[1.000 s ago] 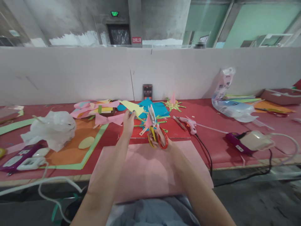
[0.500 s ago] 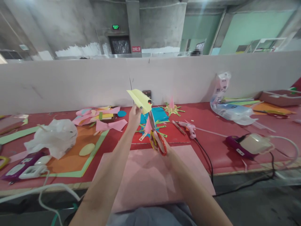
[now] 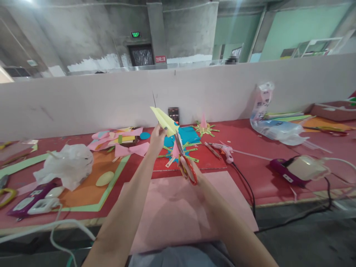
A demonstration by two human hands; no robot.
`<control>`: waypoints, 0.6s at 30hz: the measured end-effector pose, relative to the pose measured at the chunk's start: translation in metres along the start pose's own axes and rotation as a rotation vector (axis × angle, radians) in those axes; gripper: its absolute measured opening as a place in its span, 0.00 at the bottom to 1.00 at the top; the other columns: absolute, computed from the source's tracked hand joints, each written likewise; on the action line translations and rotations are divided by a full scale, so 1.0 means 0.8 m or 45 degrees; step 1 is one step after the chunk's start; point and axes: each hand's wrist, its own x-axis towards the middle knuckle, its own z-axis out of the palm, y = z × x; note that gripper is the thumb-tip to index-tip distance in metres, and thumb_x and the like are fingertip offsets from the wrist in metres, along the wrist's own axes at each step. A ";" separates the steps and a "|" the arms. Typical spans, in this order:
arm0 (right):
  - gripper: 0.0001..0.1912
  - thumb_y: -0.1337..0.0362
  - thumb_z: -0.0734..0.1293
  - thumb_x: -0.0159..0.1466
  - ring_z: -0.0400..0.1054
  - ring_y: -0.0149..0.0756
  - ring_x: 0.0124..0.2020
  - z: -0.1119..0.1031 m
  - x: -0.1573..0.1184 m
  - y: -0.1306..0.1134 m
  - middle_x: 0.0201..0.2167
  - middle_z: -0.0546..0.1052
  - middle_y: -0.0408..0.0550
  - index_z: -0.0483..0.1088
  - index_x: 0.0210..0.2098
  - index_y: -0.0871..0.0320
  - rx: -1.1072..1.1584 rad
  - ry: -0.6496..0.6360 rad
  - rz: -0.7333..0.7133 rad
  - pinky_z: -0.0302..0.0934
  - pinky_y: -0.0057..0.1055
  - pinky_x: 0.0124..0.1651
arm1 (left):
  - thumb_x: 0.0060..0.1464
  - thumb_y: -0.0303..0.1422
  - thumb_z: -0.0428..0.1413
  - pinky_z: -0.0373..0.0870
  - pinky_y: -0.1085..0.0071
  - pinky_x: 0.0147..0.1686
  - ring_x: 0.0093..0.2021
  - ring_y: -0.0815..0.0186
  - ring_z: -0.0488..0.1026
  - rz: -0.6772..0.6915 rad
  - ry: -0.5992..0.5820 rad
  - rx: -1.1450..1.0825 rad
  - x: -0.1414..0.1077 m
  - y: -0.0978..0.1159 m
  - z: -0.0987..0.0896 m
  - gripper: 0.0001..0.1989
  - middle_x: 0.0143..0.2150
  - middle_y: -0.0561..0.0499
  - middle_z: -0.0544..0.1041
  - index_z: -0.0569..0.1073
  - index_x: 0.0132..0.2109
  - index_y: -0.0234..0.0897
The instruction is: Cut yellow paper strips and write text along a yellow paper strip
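Pinched in my left hand (image 3: 158,137) is a creased sheet of yellow paper (image 3: 164,119), raised above the table. My right hand (image 3: 187,168) is closed around the red and yellow handles of a pair of scissors (image 3: 178,142), whose blades meet the paper's lower right end. Behind and below the scissors lie a blue star-like cutout with a pink cone (image 3: 175,151) and green strips, and blue paper (image 3: 189,135). Farther back stands a second pink cone (image 3: 204,121) on a yellow-green cutout. Pink paper (image 3: 178,215) covers the table edge before me.
On the right are a pink glue gun (image 3: 224,151) with a black cord, a plastic bag (image 3: 280,129) and a purple power strip (image 3: 286,172). To the left lie a crumpled white bag (image 3: 68,163), orange paper (image 3: 86,194) and another power strip (image 3: 35,200). A phone (image 3: 173,115) leans against the partition.
The scissor blades look closer together and the yellow paper has tilted slightly. Both hands stay in nearly the same place, while the view has turned a little.
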 end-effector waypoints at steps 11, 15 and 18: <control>0.26 0.38 0.60 0.56 0.48 0.21 0.10 0.000 0.002 0.000 0.15 0.56 0.34 0.61 0.28 0.57 0.021 0.020 0.019 0.45 0.23 0.12 | 0.54 0.40 0.52 0.64 0.69 0.34 0.33 0.65 0.70 0.046 -0.214 0.200 -0.012 -0.005 0.000 0.10 0.34 0.51 0.73 0.67 0.37 0.38; 0.25 0.39 0.60 0.57 0.48 0.21 0.10 0.000 0.001 0.001 0.15 0.56 0.34 0.61 0.28 0.57 0.015 0.017 0.012 0.45 0.23 0.12 | 0.52 0.42 0.53 0.64 0.69 0.34 0.33 0.64 0.70 0.031 -0.233 0.215 -0.010 -0.001 -0.002 0.12 0.32 0.52 0.73 0.67 0.36 0.37; 0.25 0.40 0.60 0.58 0.48 0.21 0.10 0.000 0.002 0.002 0.15 0.56 0.34 0.61 0.28 0.57 0.007 0.020 -0.010 0.45 0.22 0.12 | 0.53 0.42 0.52 0.64 0.69 0.35 0.34 0.64 0.70 0.045 -0.254 0.203 -0.010 0.001 -0.002 0.12 0.32 0.52 0.73 0.68 0.37 0.37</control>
